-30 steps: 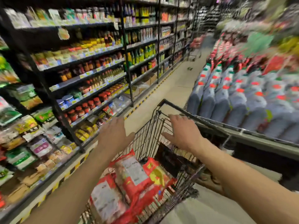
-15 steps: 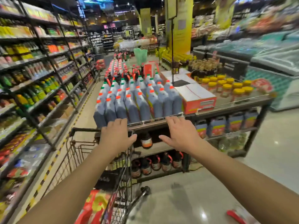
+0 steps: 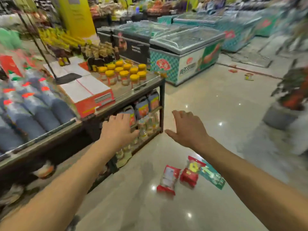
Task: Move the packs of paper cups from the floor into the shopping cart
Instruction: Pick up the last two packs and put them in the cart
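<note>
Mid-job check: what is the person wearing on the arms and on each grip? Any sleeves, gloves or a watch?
Nothing worn shows. The left grip and right grip are bare hands, with no gloves, rings or markings visible. The left forearm and right forearm are bare down to the frame's lower edge, with no sleeve, watch or band at either wrist. Motion blur could hide fine detail.

Two red-and-clear packs of paper cups lie flat on the glossy floor [image 3: 208, 104], side by side and almost touching: the left pack [image 3: 167, 179] shows a white label, the right pack [image 3: 191, 172] a yellow print. A green pack [image 3: 214, 176] (contents too blurred to tell) lies just beside the right one
</note>
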Demonstrator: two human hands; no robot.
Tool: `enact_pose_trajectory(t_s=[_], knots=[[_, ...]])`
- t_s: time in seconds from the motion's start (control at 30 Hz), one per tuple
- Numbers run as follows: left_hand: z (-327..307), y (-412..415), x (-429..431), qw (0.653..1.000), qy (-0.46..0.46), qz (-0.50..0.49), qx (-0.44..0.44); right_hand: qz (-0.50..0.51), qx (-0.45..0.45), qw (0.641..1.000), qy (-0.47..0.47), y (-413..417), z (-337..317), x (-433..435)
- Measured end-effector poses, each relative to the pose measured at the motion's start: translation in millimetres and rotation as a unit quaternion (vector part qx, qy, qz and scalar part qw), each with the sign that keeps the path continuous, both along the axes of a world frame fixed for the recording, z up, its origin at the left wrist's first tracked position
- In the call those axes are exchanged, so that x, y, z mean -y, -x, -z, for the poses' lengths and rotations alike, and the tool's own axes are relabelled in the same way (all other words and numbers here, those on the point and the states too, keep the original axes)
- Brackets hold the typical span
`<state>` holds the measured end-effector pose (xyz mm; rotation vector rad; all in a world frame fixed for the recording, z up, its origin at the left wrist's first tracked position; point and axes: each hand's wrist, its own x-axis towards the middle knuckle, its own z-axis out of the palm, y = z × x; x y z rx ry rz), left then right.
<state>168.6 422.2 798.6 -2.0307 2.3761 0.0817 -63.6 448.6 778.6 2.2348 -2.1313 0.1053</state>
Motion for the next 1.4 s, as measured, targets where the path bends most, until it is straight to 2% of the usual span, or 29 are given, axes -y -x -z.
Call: enact_pose_trajectory(t_s=[0.2,0.5,0.77,0.93,1.1,1.4], knots=[[51,89,71,0.997,-0.034,0.075,0.007,0.100,0.013,0.993,-0.052,89,51,35],[132,197,209,0.977,-0.098,0.187,0.003,0.245,0.045,0.961,-0.115,165,136,119],[240,270,280,0.959,-0.151,0.238,0.034,0.306,0.070,0.937,-0.156,216,248,183],[368,306,299,0.957,-0.201,0.204,0.055,0.304,0.093,0.928,-0.195,237,380,204],[543,332,294,0.959,-0.222,0.163,0.060,0.305,0.120,0.919,-0.220,250,553,203],[849,321,278,0.942,-0.277,0.162,0.100,0.331,0.133,0.904,-0.236,265,844,203]])
